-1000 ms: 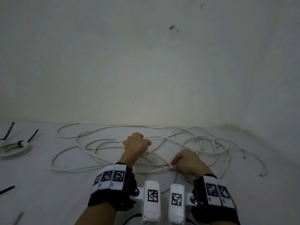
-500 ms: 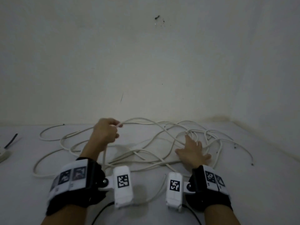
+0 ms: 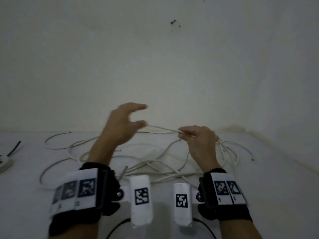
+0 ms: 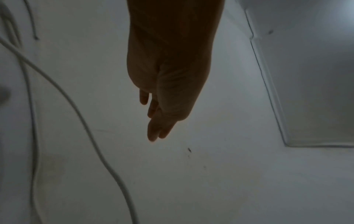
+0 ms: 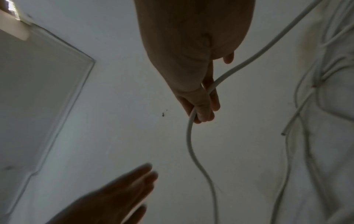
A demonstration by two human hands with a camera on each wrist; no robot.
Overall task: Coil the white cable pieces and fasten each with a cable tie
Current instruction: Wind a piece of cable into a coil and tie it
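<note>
Several loose white cable pieces (image 3: pixel 138 163) lie tangled on the white surface in front of me. My right hand (image 3: pixel 191 135) is raised above the tangle and pinches one white cable strand (image 3: pixel 162 131); the right wrist view shows that strand (image 5: pixel 191 136) passing between thumb and fingers. To its left my left hand (image 3: pixel 136 116) is lifted with fingers spread and straight, blurred, holding nothing; the strand's far end reaches its thumb. From the left wrist view the left hand (image 4: pixel 155 125) shows flat, empty fingers with cable (image 4: pixel 80 118) beside it.
At the left edge lie a coiled, tied white bundle (image 3: pixel 4 163) and a black cable tie (image 3: pixel 14 148). A pale wall (image 3: pixel 155 66) rises right behind the cables, meeting a side wall on the right.
Both hands have risen off the surface. The right hand went from lying flat on the tangle to pinching a lifted strand; the left hand let go of its cable and opened.
</note>
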